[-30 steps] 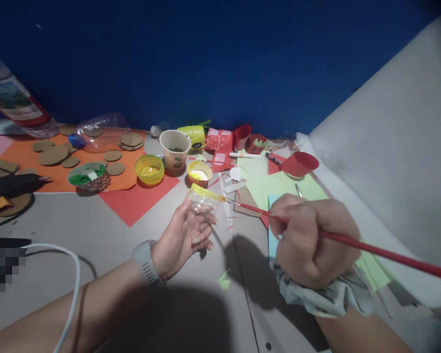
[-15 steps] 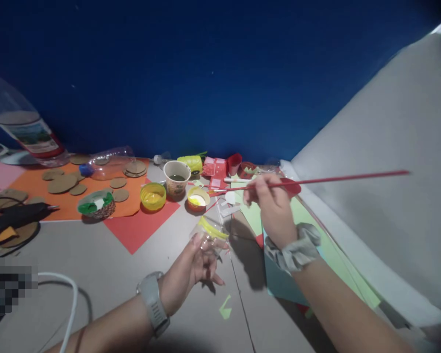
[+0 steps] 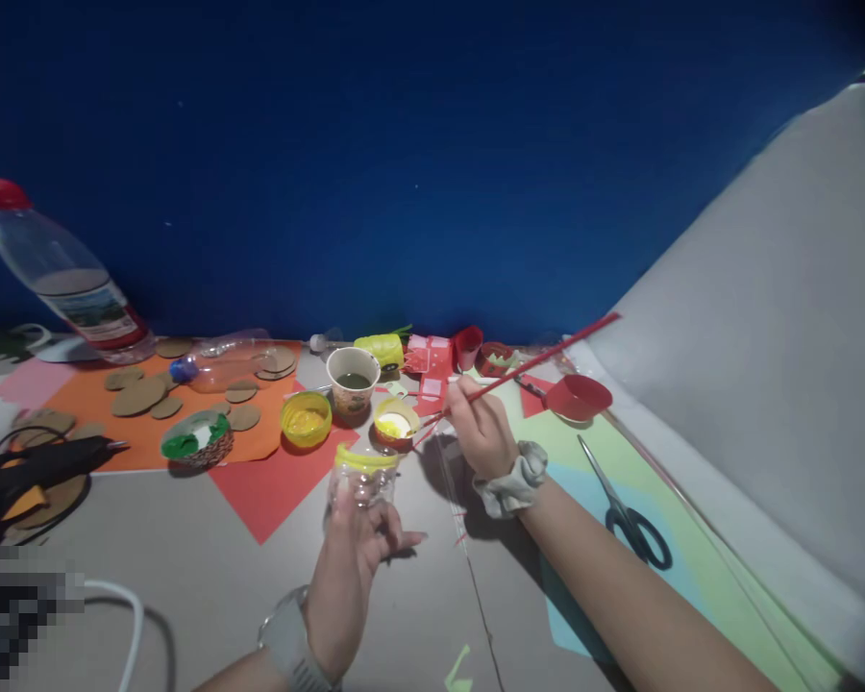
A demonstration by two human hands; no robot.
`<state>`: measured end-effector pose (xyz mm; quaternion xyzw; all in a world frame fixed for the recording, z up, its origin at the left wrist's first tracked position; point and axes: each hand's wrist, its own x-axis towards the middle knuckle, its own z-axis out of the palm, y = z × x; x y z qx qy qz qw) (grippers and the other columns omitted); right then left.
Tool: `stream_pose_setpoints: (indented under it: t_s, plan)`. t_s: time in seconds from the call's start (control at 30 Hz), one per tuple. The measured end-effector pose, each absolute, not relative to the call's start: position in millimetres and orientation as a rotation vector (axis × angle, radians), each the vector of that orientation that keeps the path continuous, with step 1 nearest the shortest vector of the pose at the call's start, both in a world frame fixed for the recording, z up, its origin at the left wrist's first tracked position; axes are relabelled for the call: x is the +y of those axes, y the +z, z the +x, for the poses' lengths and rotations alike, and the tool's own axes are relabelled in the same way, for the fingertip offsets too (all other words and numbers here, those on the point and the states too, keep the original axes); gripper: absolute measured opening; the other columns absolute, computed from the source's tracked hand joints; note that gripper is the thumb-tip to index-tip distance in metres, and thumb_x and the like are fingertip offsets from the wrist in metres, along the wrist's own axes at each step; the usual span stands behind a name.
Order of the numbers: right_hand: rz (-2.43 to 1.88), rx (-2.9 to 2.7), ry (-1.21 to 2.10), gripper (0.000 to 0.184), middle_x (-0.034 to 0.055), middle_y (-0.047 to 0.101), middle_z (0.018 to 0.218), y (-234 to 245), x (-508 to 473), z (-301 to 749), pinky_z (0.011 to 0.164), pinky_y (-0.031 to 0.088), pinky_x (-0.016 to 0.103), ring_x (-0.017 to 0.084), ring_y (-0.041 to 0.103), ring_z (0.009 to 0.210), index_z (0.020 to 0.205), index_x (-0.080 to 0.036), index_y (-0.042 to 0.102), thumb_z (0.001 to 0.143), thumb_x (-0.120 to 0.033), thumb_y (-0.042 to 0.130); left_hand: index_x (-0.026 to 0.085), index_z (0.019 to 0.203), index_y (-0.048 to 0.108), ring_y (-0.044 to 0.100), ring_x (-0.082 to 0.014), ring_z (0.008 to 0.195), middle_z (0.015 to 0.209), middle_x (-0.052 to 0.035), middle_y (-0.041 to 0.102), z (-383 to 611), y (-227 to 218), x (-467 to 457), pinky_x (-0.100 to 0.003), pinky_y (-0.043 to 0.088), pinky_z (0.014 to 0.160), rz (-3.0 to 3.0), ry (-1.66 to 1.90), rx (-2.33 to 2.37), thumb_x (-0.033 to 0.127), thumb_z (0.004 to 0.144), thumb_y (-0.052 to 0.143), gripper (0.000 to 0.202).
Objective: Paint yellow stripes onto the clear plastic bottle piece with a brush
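Observation:
My left hand grips a clear plastic bottle piece whose upper rim is painted yellow. In my right hand is a red paintbrush, its handle slanting up to the right. The brush tip is at a small cup of white and yellow paint; whether it touches the paint I cannot tell. Left of that cup stand a yellow paint bowl and a paper cup of dark liquid.
At the left are a large bottle, a glue gun, cardboard discs, a clear bottle and a green paint bowl. Scissors lie on coloured paper at right, near a red paper piece.
My right hand has moved left and slightly down, and the brush now tilts more steeply. My left hand has shifted left with the bottle piece, now more upright. Scissors have come into view.

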<state>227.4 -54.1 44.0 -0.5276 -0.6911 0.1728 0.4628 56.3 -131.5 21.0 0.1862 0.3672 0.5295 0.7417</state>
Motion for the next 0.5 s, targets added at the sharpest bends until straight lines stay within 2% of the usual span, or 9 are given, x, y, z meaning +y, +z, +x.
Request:
stream_pose_setpoints:
  t_s: [0.13, 0.27, 0.4, 0.5]
  plan:
    - [-1.297, -1.802, 0.482, 0.029, -0.0034, 0.041, 0.058, 50, -54, 221, 0.06, 0.033, 0.03, 0.014, 0.042, 0.054, 0.067, -0.023, 0.038, 0.094, -0.034, 0.037, 0.02, 0.097, 0.056, 0.049, -0.0105, 0.059, 0.084, -0.0007, 0.059, 54, 17, -134, -0.029, 0.052, 0.059, 0.49, 1.252, 0.875, 0.051, 0.086, 0.049, 0.034]
    - [-1.327, -1.789, 0.631, 0.033, -0.0038, 0.046, 0.054, 46, -54, 213, 0.059, 0.037, 0.029, 0.014, 0.046, 0.052, 0.067, -0.023, 0.038, 0.095, -0.039, 0.033, 0.022, 0.085, 0.056, 0.053, -0.0123, 0.064, 0.078, 0.0008, 0.058, 51, 14, -137, -0.026, 0.05, 0.058, 0.517, 1.294, 0.876, 0.049, 0.086, 0.05, 0.028]
    - [-1.287, -1.711, 0.888, 0.032, -0.0028, 0.057, 0.058, 42, -53, 205, 0.062, 0.042, 0.028, 0.013, 0.055, 0.055, 0.074, -0.022, 0.045, 0.095, -0.044, 0.034, 0.022, 0.084, 0.054, 0.052, -0.0104, 0.065, 0.088, 0.001, 0.06, 52, 15, -134, -0.024, 0.051, 0.06, 0.47, 1.362, 0.915, 0.05, 0.085, 0.052, 0.028]
    - [-1.3, -1.749, 0.894, 0.031, -0.0015, 0.061, 0.064, 42, -54, 203, 0.067, 0.044, 0.028, 0.014, 0.058, 0.063, 0.077, -0.021, 0.046, 0.094, -0.045, 0.035, 0.021, 0.089, 0.056, 0.049, -0.0092, 0.06, 0.092, -0.0008, 0.059, 54, 16, -130, -0.025, 0.051, 0.056, 0.47, 1.387, 0.947, 0.057, 0.082, 0.052, 0.037]
